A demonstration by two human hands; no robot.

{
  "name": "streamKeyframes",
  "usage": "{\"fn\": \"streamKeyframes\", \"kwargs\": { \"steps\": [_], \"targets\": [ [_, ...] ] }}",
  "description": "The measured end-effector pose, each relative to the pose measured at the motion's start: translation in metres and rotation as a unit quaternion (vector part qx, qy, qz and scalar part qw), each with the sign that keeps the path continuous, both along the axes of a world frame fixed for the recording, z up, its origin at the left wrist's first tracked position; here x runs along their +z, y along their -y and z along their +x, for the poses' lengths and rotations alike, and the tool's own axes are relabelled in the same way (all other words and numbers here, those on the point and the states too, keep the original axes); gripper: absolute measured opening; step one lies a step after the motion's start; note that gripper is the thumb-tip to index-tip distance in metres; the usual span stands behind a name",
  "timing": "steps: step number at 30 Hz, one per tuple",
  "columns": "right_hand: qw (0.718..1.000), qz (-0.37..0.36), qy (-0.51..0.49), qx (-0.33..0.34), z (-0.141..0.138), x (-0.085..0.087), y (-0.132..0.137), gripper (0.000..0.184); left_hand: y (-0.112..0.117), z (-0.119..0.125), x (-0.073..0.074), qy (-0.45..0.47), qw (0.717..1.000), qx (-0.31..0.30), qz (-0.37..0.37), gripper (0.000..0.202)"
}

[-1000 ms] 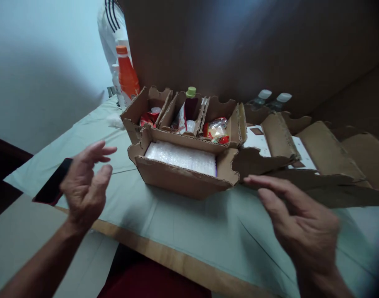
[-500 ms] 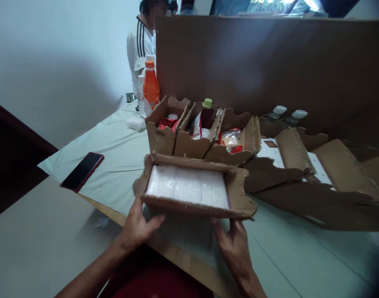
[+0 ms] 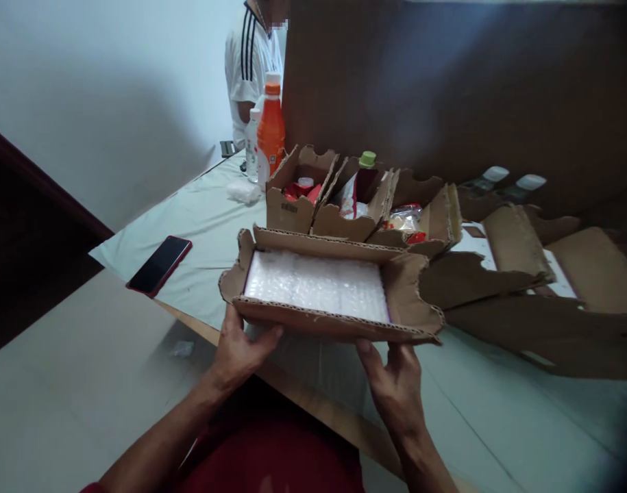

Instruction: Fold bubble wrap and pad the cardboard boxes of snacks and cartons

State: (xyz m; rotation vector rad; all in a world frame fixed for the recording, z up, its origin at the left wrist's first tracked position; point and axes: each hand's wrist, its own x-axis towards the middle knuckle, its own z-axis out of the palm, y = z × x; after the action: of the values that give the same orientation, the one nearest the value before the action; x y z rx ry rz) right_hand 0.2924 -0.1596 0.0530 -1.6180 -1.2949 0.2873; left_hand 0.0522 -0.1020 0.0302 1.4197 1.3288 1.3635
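Between my two hands is a long open cardboard box, held above the near part of the table. A block of bubble wrap lies inside it, and what the wrap covers cannot be made out. My left hand grips the box at its lower left, thumb against the near wall and fingers underneath. At the lower right, my right hand holds it the same way, its fingertips hidden beneath the cardboard. Just behind stand small cardboard bins with red and clear packets in them.
A phone lies near the table's left edge. An orange drink bottle stands at the back left beside a clear bottle. More cardboard bins fill the right, before a tall cardboard panel. A person is beyond the table.
My view has tilted down and shifted left, so the bins and bottles appear farther right. The box stays in both hands and appears slightly higher and larger.
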Motion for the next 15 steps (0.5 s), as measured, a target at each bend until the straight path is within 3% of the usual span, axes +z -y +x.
{"fn": "streamKeyframes", "kwargs": {
  "steps": [3,9,15],
  "targets": [
    [1.0,-0.003,-0.014,-0.012,0.003,-0.004,0.011,0.053,0.01,0.005,-0.006,0.002,1.0,-0.004,-0.03,0.073],
    [0.999,-0.002,-0.021,0.031,-0.008,-0.01,-0.001,0.053,0.021,-0.01,-0.011,-0.025,0.999,0.036,-0.032,0.056],
    [1.0,-0.007,-0.002,0.026,-0.007,-0.011,0.005,0.054,0.016,-0.009,-0.015,-0.024,0.999,0.035,-0.03,0.059]
  ]
}}
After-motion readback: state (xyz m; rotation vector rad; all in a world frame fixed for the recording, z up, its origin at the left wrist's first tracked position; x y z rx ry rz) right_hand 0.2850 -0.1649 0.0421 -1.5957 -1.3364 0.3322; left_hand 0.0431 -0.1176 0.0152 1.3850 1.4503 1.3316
